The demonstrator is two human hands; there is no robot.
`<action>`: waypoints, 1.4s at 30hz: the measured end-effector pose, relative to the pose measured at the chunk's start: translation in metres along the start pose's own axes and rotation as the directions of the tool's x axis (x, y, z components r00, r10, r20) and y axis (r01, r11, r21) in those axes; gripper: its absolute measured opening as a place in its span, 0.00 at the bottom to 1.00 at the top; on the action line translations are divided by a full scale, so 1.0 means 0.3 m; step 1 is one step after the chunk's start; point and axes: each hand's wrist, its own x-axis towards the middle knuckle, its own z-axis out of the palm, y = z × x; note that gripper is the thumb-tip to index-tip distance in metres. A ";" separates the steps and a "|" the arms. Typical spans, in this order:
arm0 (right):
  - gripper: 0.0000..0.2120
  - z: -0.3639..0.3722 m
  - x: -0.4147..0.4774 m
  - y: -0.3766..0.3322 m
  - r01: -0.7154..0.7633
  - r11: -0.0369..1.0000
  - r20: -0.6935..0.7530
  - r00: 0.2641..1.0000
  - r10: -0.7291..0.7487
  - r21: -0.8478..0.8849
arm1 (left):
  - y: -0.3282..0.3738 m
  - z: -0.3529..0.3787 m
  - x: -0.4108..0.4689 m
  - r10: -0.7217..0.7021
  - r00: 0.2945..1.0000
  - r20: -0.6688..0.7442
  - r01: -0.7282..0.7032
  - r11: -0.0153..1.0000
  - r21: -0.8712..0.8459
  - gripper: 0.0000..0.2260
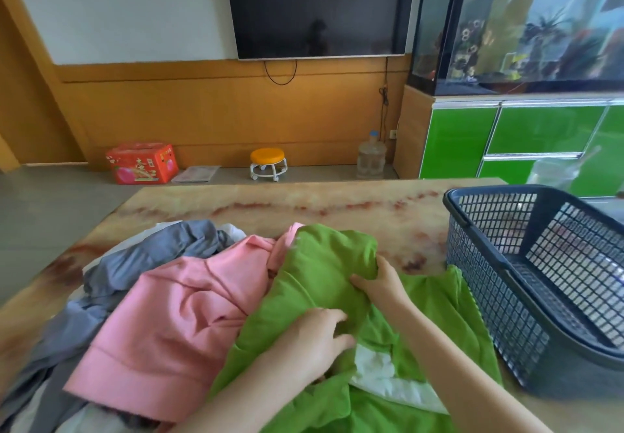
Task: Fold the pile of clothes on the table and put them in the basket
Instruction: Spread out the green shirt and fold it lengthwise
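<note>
left hand (314,341) grips green garment (324,264) | right hand (383,284) pinches its fold

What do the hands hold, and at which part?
The green garment: the right hand grips its bunched upper fold, the left hand grips its middle.

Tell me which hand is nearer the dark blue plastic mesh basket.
Right. The right hand grips the green cloth garment near the basket; the left hand lies farther from it.
</note>
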 end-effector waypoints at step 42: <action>0.17 0.250 0.340 -0.085 0.175 0.802 -0.060 0.966 -0.253 -0.571 | -0.346 -0.056 -0.047 -0.096 0.773 -0.628 0.195 0.977 0.091 0.07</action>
